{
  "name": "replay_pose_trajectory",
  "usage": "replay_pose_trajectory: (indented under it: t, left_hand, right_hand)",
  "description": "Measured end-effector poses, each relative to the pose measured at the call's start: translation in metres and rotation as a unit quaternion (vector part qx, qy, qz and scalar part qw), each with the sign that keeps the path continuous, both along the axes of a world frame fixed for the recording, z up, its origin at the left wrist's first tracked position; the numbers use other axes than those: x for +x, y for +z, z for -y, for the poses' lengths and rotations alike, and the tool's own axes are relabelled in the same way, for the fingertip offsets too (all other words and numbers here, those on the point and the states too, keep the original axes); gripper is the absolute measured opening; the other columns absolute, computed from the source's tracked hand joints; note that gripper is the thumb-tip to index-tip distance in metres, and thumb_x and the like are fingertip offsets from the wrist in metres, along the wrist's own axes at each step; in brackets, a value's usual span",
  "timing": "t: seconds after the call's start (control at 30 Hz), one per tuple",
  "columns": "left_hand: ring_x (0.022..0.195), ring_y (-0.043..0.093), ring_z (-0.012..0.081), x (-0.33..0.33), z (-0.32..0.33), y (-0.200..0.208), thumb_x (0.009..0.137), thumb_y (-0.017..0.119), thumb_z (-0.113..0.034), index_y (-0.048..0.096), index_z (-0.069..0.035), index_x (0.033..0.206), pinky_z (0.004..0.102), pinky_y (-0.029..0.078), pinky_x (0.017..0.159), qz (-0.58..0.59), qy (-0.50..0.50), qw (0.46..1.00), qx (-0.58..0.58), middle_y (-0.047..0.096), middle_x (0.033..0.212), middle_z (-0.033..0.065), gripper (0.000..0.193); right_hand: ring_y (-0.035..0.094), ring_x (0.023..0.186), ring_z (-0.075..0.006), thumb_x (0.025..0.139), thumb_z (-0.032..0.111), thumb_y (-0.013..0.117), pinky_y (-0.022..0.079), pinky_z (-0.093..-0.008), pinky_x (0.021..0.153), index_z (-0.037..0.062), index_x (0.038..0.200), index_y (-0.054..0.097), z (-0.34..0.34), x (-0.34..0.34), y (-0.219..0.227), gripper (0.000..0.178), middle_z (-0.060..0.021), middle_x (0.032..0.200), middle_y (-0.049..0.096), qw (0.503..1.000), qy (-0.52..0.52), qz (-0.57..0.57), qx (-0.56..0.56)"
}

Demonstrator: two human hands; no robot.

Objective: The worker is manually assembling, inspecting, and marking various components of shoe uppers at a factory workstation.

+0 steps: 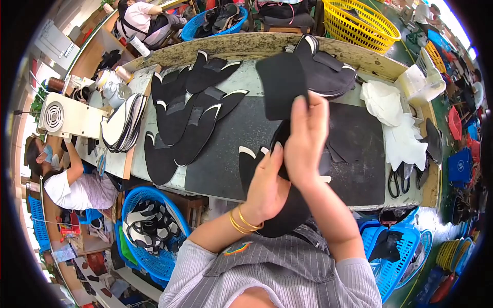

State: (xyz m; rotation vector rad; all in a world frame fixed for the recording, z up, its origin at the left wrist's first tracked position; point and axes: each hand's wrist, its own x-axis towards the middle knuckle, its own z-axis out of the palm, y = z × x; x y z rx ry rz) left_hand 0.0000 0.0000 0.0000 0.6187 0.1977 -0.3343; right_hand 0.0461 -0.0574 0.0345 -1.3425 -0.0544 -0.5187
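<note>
In the head view, the right hand [306, 149] has its fingers out nearly straight and close together, their tips laid over the near right corner of a black panel [281, 84]. They seem to pinch it, with the grip itself hidden behind them. The panel is blurred and looks raised off the mat [221, 141]. It lies beyond and to the left of those fingertips, its long axis running away from the person, slightly aslant.

The left hand [268, 187] is lower and nearer the body, its half-curled fingers pointing up toward the right palm, the two hands overlapping or just touching. Something dark shows between them; how tightly the left fingers close on it, I cannot tell. An upper [287, 218] comes out below the left hand, on the body side of its fingers, reaching past the table edge toward the apron [287, 259]. So panel and upper lie on opposite sides of the fingers, the right hand nearer the panel, the left nearer the upper.

Well left of both hands are overlapping uppers [197, 131]; right of the right wrist lie small pieces [343, 149], and farther right, scissors [398, 182].
</note>
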Motion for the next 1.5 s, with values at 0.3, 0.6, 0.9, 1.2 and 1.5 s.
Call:
replay_pose_trajectory:
  t: [0.3, 0.6, 0.9, 1.2, 1.5]
  left_hand:
    - [0.126, 0.043, 0.0176, -0.011, 0.002, 0.007, 0.101, 0.028, -0.037, 0.029, -0.013, 0.143, 0.0386, 0.035, 0.106, 0.062, -0.02, 0.994, -0.083, 0.042, 0.138, 0.0021, 0.048]
    - [0.124, 0.046, 0.0214, -0.011, -0.022, 0.007, 0.101, 0.031, -0.037, 0.037, -0.011, 0.138, 0.0408, 0.036, 0.106, 0.037, -0.002, 0.995, -0.093, 0.045, 0.138, 0.0067, 0.046]
    - [0.113, 0.056, 0.0201, 0.002, -0.037, 0.027, 0.094, 0.049, -0.003, 0.042, -0.005, 0.131, 0.0367, 0.048, 0.096, 0.077, -0.014, 0.996, -0.032, 0.056, 0.124, 0.0082, 0.037]
    - [0.091, 0.061, 0.0156, 0.021, -0.018, 0.009, 0.068, 0.082, -0.012, 0.049, 0.002, 0.117, 0.0291, 0.051, 0.081, 0.17, 0.056, 0.911, 0.372, 0.063, 0.102, 0.0094, 0.061]
    - [0.111, 0.054, 0.0187, 0.014, -0.012, 0.015, 0.078, 0.072, -0.006, 0.033, 0.001, 0.131, 0.0308, 0.046, 0.093, 0.147, 0.044, 0.956, 0.25, 0.053, 0.123, 0.0179, 0.066]
  right_hand:
    - [0.053, 0.101, -0.0222, 0.093, -0.002, 0.043, 0.039, -0.0297, 0.091, 0.002, 0.113, 0.05, 0.021, 0.03, -0.01, 0.021, -0.0128, 0.111, 0.057, 0.924, -0.092, 0.231, -0.289]
    - [0.056, 0.102, -0.0301, 0.09, 0.001, 0.051, 0.041, -0.0374, 0.093, 0.0011, 0.111, 0.054, 0.046, 0.037, -0.024, 0.021, -0.0136, 0.107, 0.06, 0.861, -0.201, 0.223, -0.41]
    - [0.047, 0.086, -0.0093, 0.096, 0.009, 0.05, 0.039, -0.0227, 0.078, -0.0017, 0.11, 0.052, 0.098, 0.004, 0.001, 0.018, -0.0047, 0.095, 0.053, 0.962, -0.162, 0.075, -0.206]
    - [0.048, 0.047, -0.0243, 0.095, 0.007, 0.049, 0.04, -0.0332, 0.048, 0.0015, 0.095, 0.047, 0.06, 0.028, 0.006, 0.006, -0.0152, 0.059, 0.048, 0.936, -0.091, 0.096, -0.328]
    - [0.059, 0.054, -0.0235, 0.097, 0.016, 0.047, 0.045, -0.0343, 0.052, 0.0008, 0.093, 0.047, 0.084, 0.022, -0.001, 0.015, -0.0144, 0.066, 0.056, 0.925, -0.239, -0.007, -0.296]
